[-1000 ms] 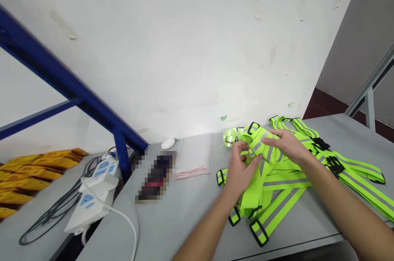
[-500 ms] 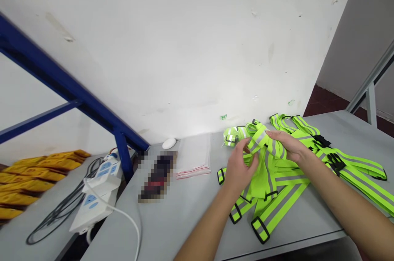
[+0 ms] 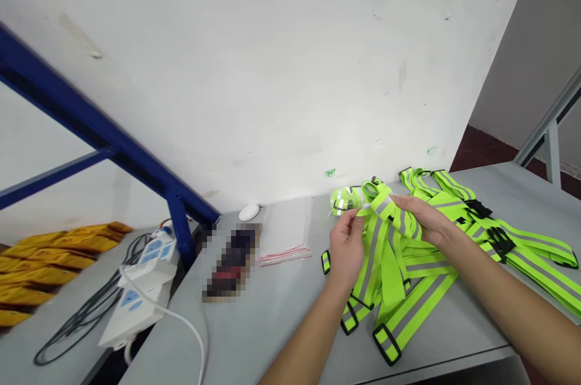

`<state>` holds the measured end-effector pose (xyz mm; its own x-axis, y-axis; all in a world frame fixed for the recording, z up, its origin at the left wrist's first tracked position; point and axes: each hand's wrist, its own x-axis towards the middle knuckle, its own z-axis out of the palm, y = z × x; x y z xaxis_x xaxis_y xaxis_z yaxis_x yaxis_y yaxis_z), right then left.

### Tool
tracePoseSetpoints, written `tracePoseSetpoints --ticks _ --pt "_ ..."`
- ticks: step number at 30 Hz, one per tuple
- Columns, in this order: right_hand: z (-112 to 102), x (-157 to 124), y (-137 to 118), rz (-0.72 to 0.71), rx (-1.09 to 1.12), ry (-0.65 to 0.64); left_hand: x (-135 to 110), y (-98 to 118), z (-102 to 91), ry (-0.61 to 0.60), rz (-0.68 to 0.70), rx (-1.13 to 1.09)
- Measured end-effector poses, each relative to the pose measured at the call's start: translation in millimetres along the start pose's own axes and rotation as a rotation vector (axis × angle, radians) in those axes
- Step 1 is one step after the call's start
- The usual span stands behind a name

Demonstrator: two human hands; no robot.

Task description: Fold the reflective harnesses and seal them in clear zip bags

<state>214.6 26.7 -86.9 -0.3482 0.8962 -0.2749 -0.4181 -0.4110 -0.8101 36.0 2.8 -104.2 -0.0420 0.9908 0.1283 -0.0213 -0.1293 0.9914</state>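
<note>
My right hand (image 3: 421,215) is closed on a bundled neon-yellow reflective strap (image 3: 385,206) with a grey stripe, the thumb pressing on its folds. My left hand (image 3: 347,246) pinches a loose length of the same strap at the bundle's left side. Under both hands lie more reflective straps (image 3: 426,294), with black slide buckles (image 3: 385,344) at the near ends. A black clip buckle (image 3: 499,242) rests among the straps to the right. Just behind the left hand is a strap rolled up in a clear bag (image 3: 344,200).
Clear zip bags (image 3: 285,230) lie flat on the grey table (image 3: 272,318), beside a white oval object (image 3: 249,212) and a blurred-out item (image 3: 232,264). White power strips (image 3: 143,288) with cables and yellow folded items (image 3: 49,258) are at left. A blue metal frame (image 3: 113,143) slants along the wall.
My left hand has shifted left from the bundle's front, drawing a strap length out to that side. My right hand keeps its hold on the bundle.
</note>
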Motion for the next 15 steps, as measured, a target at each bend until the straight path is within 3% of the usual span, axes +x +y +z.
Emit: tracePoseSetpoints --ticks 5,8,10,15 --pt "2.1 2.0 6.0 0.064 0.07 -0.016 0.8 2.8 6.7 -0.024 -0.389 -0.575" --pt "3.1 2.6 6.8 0.105 0.086 -0.021 1.0 4.7 6.6 -0.051 -0.512 -0.61" --pt "2.8 2.2 5.2 0.113 0.096 -0.021 0.1 7.2 4.2 -0.093 -0.458 -0.484" --pt "-2.1 -0.4 -5.5 -0.032 0.084 0.042 -10.6 10.5 2.3 -0.268 -0.1 0.096"
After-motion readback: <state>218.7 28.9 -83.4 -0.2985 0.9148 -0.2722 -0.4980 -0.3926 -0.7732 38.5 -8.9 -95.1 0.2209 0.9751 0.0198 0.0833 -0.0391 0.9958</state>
